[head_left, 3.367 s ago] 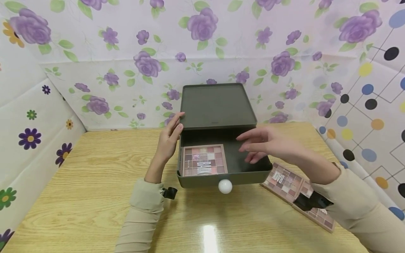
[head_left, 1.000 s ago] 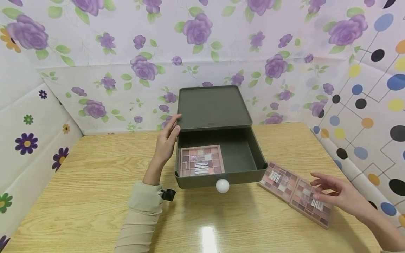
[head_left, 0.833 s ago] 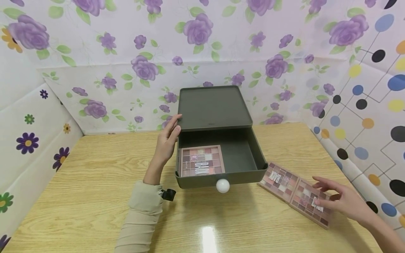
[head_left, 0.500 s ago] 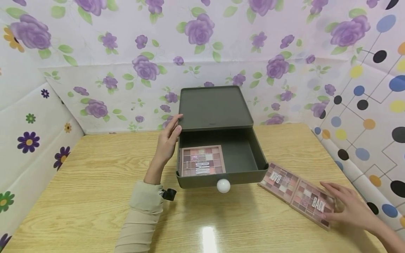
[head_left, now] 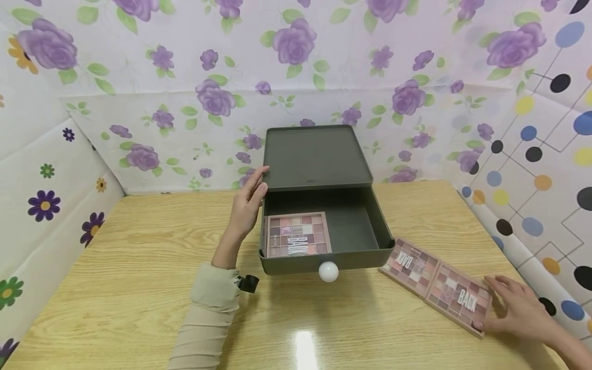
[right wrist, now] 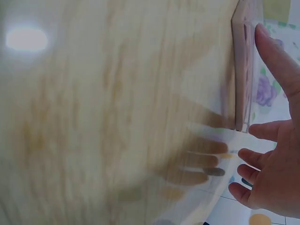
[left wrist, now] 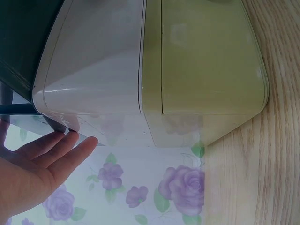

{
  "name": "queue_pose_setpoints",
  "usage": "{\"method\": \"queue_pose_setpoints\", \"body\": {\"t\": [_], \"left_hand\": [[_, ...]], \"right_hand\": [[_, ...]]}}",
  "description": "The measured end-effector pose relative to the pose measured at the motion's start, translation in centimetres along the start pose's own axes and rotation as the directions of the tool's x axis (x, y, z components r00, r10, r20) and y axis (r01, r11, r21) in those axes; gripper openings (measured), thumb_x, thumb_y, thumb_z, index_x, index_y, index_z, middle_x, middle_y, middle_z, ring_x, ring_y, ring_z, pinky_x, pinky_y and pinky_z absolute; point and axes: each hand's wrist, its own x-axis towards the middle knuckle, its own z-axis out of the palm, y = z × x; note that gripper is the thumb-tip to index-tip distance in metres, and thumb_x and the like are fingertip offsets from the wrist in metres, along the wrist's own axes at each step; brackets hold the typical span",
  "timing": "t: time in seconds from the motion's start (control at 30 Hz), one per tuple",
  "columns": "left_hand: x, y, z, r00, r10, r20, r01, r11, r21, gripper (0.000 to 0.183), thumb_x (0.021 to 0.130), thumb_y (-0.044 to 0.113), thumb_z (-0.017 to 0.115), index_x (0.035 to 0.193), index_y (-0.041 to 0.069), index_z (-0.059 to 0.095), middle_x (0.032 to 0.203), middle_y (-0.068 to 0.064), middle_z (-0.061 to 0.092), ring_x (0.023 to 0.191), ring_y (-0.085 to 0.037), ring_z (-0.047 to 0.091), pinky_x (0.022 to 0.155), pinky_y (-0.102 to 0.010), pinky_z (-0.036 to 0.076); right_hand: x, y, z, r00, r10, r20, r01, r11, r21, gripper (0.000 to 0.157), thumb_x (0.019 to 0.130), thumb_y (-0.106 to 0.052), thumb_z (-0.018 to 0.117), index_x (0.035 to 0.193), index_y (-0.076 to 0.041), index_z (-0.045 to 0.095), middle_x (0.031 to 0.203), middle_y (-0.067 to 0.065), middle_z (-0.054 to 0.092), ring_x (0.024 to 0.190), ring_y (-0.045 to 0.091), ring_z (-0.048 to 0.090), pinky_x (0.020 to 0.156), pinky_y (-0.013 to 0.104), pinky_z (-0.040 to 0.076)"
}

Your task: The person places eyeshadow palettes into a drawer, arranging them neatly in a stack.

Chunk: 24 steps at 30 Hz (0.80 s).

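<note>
In the head view my left hand (head_left: 245,205) rests against the left side of a dark green drawer unit (head_left: 319,154), fingers fairly straight. The unit's top drawer (head_left: 361,226) is pulled out, with a white round knob (head_left: 329,272) in front. Inside at the left lies an eyeshadow palette (head_left: 298,234) marked "BACK". On the table at the right, two similar palettes lie end to end: one nearer the drawer (head_left: 409,267), one farther right (head_left: 458,298). My right hand (head_left: 520,311) is at the outer end of the farther-right palette, thumb by its near corner, fingers spread.
Beneath the green tier, the left wrist view shows a white tier (left wrist: 93,56) and a yellow one (left wrist: 206,61). The table is wood-grained (head_left: 139,288). Flowered sheeting (head_left: 185,128) stands behind it, dotted sheeting (head_left: 546,169) at the right.
My right hand came out of the drawer and moved right to the table palettes, then slid to the outer end of the farther one. My left hand stays on the unit.
</note>
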Motion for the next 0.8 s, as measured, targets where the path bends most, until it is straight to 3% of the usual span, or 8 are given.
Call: {"method": "queue_pose_setpoints", "body": {"t": [0.27,0.4,0.5,0.63,0.8], "left_hand": [[0.0,0.1,0.1,1.0,-0.004,-0.003,0.004,1.0,0.002,0.043,0.094,0.012,0.039,0.136,0.001,0.04,0.144,-0.017,0.03,0.129,-0.03,0.032,0.086,-0.052,0.041],[0.0,0.1,0.1,1.0,-0.004,0.002,0.004,1.0,0.004,0.044,0.094,0.012,0.039,0.137,0.001,0.039,0.144,-0.017,0.03,0.129,-0.03,0.032,0.086,-0.051,0.041],[0.0,0.1,0.0,1.0,-0.001,-0.001,0.001,1.0,0.002,0.043,0.094,0.011,0.039,0.136,0.001,0.039,0.144,-0.017,0.03,0.129,-0.03,0.032,0.085,-0.051,0.041],[-0.1,0.1,0.0,1.0,-0.002,-0.01,0.002,1.0,0.001,0.043,0.094,0.012,0.04,0.136,0.002,0.04,0.144,-0.016,0.03,0.129,-0.03,0.032,0.084,-0.05,0.042],[-0.1,0.1,0.0,1.0,-0.01,-0.006,0.01,1.0,0.003,0.043,0.094,0.012,0.039,0.136,0.002,0.04,0.144,-0.017,0.03,0.129,-0.03,0.033,0.084,-0.049,0.042]], "right_hand": [[0.2,-0.2,0.0,1.0,0.01,-0.01,-0.011,0.999,-0.036,0.09,0.05,-0.047,0.082,0.113,0.01,0.052,0.113,0.037,0.043,0.1,0.055,0.037,0.08,0.064,0.027],[0.2,-0.9,-0.4,0.999,0.033,-0.009,-0.033,0.999,-0.016,0.093,0.049,-0.046,0.083,0.111,0.014,0.048,0.102,0.035,0.05,0.095,0.052,0.043,0.082,0.058,0.027],[0.2,-1.7,-0.9,0.996,0.087,0.021,-0.087,0.996,-0.001,0.097,0.049,-0.047,0.083,0.112,0.014,0.041,0.091,0.028,0.056,0.083,0.043,0.051,0.075,0.053,0.035],[0.2,-2.8,-1.6,0.983,0.155,0.102,-0.163,0.983,0.08,0.098,0.055,-0.041,0.083,0.117,0.013,0.029,0.083,0.015,0.056,0.069,0.024,0.053,0.059,0.038,0.041],[0.2,-3.2,-2.0,0.963,0.216,0.162,-0.252,0.935,0.248,0.096,0.061,-0.024,0.083,0.124,0.014,0.021,0.087,0.015,0.054,0.073,0.019,0.052,0.06,0.028,0.041]]}}
